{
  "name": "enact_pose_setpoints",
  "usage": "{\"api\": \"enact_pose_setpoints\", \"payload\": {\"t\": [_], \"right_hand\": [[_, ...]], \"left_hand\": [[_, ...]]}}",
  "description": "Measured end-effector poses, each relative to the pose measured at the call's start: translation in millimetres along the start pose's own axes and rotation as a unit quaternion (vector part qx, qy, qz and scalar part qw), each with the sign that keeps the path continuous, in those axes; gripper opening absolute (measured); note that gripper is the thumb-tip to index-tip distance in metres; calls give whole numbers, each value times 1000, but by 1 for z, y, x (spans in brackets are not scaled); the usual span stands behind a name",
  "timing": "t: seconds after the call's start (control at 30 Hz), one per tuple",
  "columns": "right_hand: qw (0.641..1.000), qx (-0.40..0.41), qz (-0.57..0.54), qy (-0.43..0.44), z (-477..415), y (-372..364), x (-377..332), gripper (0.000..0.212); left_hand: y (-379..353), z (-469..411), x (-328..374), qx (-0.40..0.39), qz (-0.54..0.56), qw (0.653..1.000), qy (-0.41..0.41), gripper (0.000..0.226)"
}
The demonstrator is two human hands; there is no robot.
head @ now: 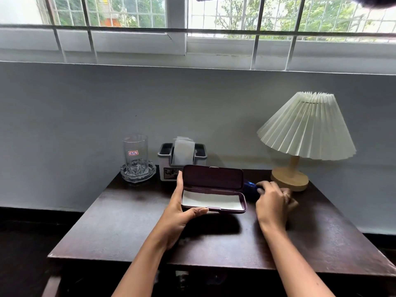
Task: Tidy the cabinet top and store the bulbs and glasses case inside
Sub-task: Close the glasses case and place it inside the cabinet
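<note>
- Presently, head view only: dark wooden table (120,221) set against a grey wall below a barred window (214,28).
- Left hand (182,209) raised above the table, grip clasped on the left end of an open maroon glasses case (214,189); thumb along the front edge of the tray, fingers up the left side of the lid.
- Case lid standing upright at the back; white lining visible in the tray, nothing seen lying on it.
- Case held clear of the table top, with its shadow cast on the wood beneath.
- Right hand (274,202) just right of the case, curled over a dark blue object (250,188) lying at the case's right end; object blurred, kind not determinable. Grip partly closed; firm hold cannot be confirmed.
- Ring noted on one finger of the right hand.
- Rear left of table: clear drinking glass (135,153) with a small red-edged label, standing upright in a cut-glass dish (138,175).
- Beside it, directly behind the case: grey holder (167,166) with white papers standing in it.
- Rear right: lamp (306,127) with pleated white shade on a round wooden base, near the right hand, apart from it.
</note>
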State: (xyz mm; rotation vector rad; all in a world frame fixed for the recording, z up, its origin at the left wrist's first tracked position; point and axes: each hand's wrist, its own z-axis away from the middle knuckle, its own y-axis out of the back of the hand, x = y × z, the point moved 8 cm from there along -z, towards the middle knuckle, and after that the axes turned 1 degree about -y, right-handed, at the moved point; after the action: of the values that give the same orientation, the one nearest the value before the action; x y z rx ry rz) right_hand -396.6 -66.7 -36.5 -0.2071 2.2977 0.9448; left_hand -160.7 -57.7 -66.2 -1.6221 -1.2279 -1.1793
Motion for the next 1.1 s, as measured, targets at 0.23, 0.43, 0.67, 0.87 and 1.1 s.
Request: {"api": "enact_pose_setpoints", "payload": {"t": [0.23, 0.43, 0.67, 0.87, 1.1], "right_hand": [[968, 155, -104, 165, 17, 39, -35, 21], [892, -17, -97, 441, 59, 16, -92, 23], [867, -105, -83, 480, 67, 1, -98, 21], [857, -121, -75, 495, 71, 0, -100, 24], [849, -140, -68, 505, 72, -2, -100, 29]], "left_hand": [[0, -1, -1, 16, -4, 1000, -3, 103], [0, -3, -3, 6, -34, 999, 2, 109], [-3, -5, -4, -4, -30, 1000, 3, 112], [-2, -6, -4, -2, -32, 999, 10, 115], [-3, -6, -3, -7, -23, 1000, 2, 114]]}}
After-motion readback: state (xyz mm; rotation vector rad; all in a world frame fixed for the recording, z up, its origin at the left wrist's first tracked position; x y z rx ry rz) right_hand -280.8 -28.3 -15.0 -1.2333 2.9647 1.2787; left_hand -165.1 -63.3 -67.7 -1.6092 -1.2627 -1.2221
